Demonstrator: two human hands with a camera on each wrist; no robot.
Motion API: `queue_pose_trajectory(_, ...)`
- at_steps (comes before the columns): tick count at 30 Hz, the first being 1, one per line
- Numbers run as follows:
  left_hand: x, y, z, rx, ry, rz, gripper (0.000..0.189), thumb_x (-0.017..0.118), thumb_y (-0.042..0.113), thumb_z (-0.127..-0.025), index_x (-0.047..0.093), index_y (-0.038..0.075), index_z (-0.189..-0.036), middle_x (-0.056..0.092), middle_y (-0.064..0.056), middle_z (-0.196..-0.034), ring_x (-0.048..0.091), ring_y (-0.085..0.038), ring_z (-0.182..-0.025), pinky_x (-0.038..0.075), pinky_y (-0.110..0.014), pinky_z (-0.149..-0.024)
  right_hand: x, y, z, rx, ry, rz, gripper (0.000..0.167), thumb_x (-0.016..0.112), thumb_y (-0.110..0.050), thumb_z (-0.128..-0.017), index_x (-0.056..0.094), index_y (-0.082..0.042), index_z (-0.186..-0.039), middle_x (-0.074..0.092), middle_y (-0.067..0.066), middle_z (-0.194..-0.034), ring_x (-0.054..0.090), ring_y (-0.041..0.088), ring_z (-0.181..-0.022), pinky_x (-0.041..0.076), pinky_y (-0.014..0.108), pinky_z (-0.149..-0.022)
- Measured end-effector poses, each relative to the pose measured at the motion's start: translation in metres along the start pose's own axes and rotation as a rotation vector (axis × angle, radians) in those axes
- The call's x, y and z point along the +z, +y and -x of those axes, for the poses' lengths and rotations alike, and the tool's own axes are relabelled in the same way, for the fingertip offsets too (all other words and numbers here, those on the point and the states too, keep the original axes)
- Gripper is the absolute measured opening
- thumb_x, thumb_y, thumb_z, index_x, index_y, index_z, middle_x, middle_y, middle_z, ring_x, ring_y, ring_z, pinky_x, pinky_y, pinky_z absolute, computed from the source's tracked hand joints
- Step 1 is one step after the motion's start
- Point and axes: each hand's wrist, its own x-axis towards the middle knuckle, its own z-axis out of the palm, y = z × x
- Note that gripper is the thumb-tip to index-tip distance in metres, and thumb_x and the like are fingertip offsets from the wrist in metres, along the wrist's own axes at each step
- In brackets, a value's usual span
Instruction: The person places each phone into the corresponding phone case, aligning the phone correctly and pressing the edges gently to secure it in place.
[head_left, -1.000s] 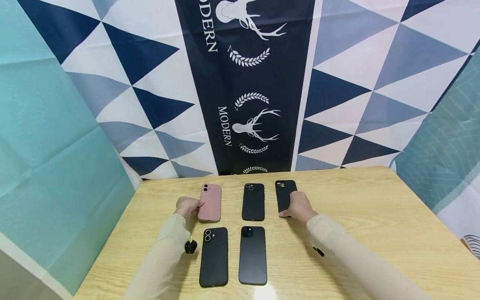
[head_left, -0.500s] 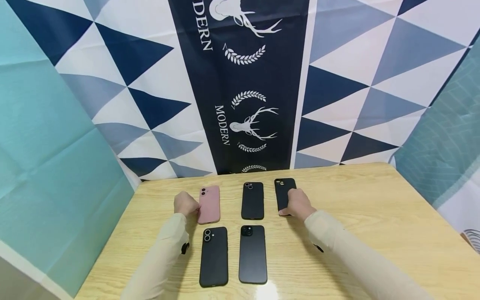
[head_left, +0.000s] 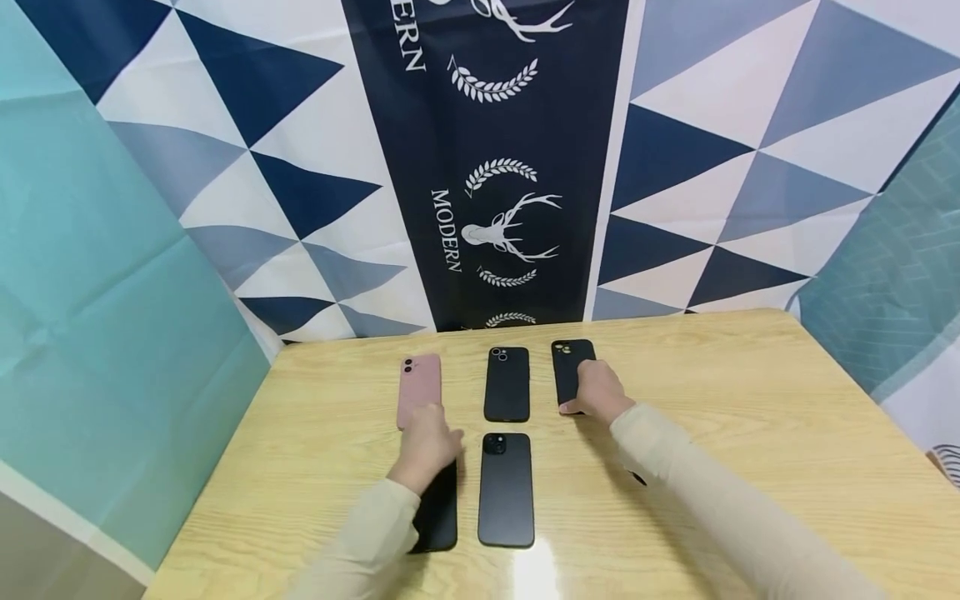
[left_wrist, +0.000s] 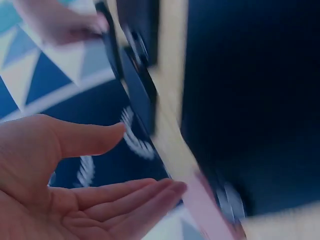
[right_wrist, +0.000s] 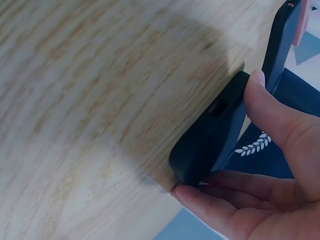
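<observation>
My left hand [head_left: 427,443] is over the front-left black phone [head_left: 438,521], covering its camera end. In the left wrist view, the thumb and fingers are spread with nothing between them, beside the blurred large dark back of that phone [left_wrist: 255,100]. My right hand [head_left: 600,392] pinches the lower end of a black phone case [head_left: 567,358] at the back right. The right wrist view has the thumb on one side edge and the fingers on the other, with the case's port slot [right_wrist: 217,108] between. A pink phone [head_left: 418,385] lies just beyond my left hand.
Between the pink phone and the right-hand case lies another black phone [head_left: 507,385]. A dark grey phone [head_left: 506,493] lies in front of it. All rest on a wood-grain table [head_left: 697,400], with a patterned cloth [head_left: 517,167] hanging behind its far edge.
The left hand has let go of the pink phone's left edge and moved right and nearer, over the front-left phone. The right hand keeps its pinch on the case.
</observation>
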Motion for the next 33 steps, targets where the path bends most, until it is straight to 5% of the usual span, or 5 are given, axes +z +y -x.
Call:
queue_pose_trajectory(10, 0.035, 0.033, 0.059, 0.117, -0.068, -0.180, 0.039, 0.080, 0.038, -0.075, 0.067, 0.001, -0.077, 0.065, -0.009, -0.070, 0.061, -0.023, -0.063, 0.050, -0.037, -0.052, -0.006, -0.008, -0.001, 0.022, -0.035, 0.015, 0.065, 0.090, -0.029, -0.065, 0.059, 0.012, -0.103, 0.063, 0.031, -0.104, 0.062, 0.040, -0.098, 0.054, 0.048, -0.087)
queue_pose_trajectory(15, 0.045, 0.046, 0.066, 0.129, -0.086, -0.304, 0.068, 0.083, 0.049, -0.067, 0.066, -0.009, -0.099, 0.065, -0.016, -0.084, 0.063, -0.028, -0.079, 0.056, -0.041, -0.065, -0.008, -0.008, -0.002, 0.002, -0.021, 0.011, 0.061, 0.090, -0.029, -0.065, 0.059, 0.012, -0.098, 0.063, 0.031, -0.101, 0.062, 0.041, -0.096, 0.054, 0.049, -0.085)
queue_pose_trajectory(21, 0.050, 0.057, 0.068, 0.083, -0.141, -0.449, 0.072, 0.080, 0.053, -0.067, 0.066, -0.007, -0.104, 0.063, -0.016, -0.090, 0.060, -0.025, -0.083, 0.056, -0.034, -0.068, -0.008, -0.007, -0.002, -0.015, -0.035, 0.019, 0.060, 0.089, -0.029, -0.066, 0.058, 0.012, -0.098, 0.063, 0.031, -0.100, 0.062, 0.041, -0.096, 0.053, 0.049, -0.086)
queue_pose_trajectory(25, 0.053, 0.060, 0.070, 0.063, -0.124, -0.444, 0.067, 0.081, 0.047, -0.066, 0.066, -0.008, -0.101, 0.062, -0.015, -0.087, 0.059, -0.024, -0.079, 0.055, -0.032, -0.065, -0.007, -0.007, -0.002, -0.001, -0.048, 0.039, 0.063, 0.090, -0.029, -0.064, 0.058, 0.013, -0.100, 0.062, 0.031, -0.101, 0.062, 0.041, -0.096, 0.054, 0.048, -0.086)
queue_pose_trajectory(33, 0.059, 0.059, 0.072, 0.021, 0.005, -0.283, 0.071, 0.080, 0.023, -0.057, 0.055, -0.019, -0.108, 0.060, -0.021, -0.086, 0.059, -0.030, -0.079, 0.055, -0.035, -0.066, -0.012, -0.012, 0.003, 0.079, -0.134, 0.048, 0.073, 0.091, -0.019, -0.062, 0.055, 0.016, -0.115, 0.058, 0.033, -0.111, 0.060, 0.039, -0.099, 0.055, 0.043, -0.089)
